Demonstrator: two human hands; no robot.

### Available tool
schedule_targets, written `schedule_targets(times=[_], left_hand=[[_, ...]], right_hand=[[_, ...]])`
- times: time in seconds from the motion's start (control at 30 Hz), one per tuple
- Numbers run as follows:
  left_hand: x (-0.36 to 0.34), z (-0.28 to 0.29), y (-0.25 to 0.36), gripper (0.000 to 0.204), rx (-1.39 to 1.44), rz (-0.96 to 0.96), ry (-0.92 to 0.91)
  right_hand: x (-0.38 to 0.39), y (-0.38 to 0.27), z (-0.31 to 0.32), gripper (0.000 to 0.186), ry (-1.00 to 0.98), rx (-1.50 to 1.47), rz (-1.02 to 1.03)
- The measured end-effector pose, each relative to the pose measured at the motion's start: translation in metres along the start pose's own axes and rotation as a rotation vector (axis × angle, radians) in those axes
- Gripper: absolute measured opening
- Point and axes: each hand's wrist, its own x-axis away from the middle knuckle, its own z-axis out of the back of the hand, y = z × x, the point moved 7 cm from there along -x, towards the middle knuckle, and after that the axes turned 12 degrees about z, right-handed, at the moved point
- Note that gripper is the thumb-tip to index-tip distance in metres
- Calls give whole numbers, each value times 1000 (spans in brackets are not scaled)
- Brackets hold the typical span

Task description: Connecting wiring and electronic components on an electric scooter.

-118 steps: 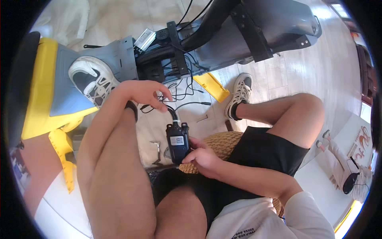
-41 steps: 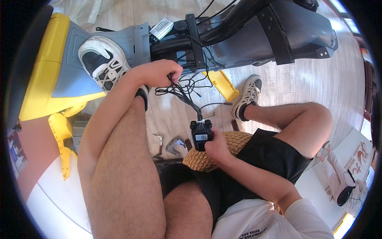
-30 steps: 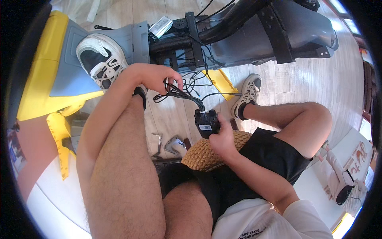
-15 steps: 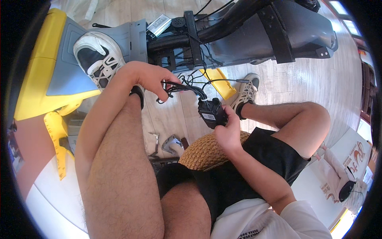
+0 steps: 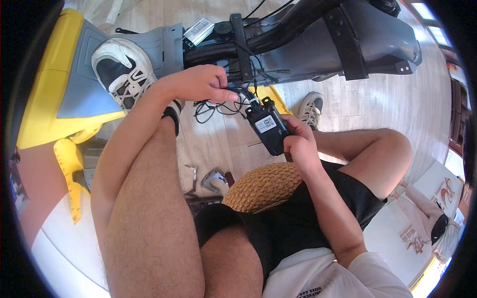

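Note:
My right hand (image 5: pixel 300 140) grips a black box-shaped electronic controller (image 5: pixel 269 127) by its right side, its white label facing up. A bundle of black cables (image 5: pixel 239 94) comes out of the controller's far end. Around that bundle my left hand (image 5: pixel 208 85) is closed, just left of the controller, with loose cable loops hanging below the fingers. Beyond both hands lies a grey and black vehicle frame (image 5: pixel 298 57), with thin wires running out of its middle opening. A silver metal box (image 5: pixel 199 32) is fixed on it at the left.
My left shoe (image 5: pixel 121 72) rests on the grey and yellow body panel (image 5: pixel 49 89). A yellow panel piece (image 5: pixel 276 99) lies on the floor under the frame. Below the controller is a woven round seat (image 5: pixel 261 188), with metal tools (image 5: pixel 214 180) left of it. Cartons (image 5: pixel 422 208) stand at the right.
The controller has turned so its label shows more fully, and has moved slightly up and right. My left hand has shifted right along the cables, closer to the controller.

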Motion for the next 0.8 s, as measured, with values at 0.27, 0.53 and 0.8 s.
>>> schedule_targets(times=[0.27,0.53,0.8], left_hand=[[5,-12,12,48,122,-293,-41],[30,11,-4,55,62,-118,227],[18,33,-34,29,-373,177,647]], right_hand=[[-10,-21,-7,64,-63,-3,129],[-64,-31,-25,53,55,-75,218],[-81,-59,-83,69,-76,700,834]])
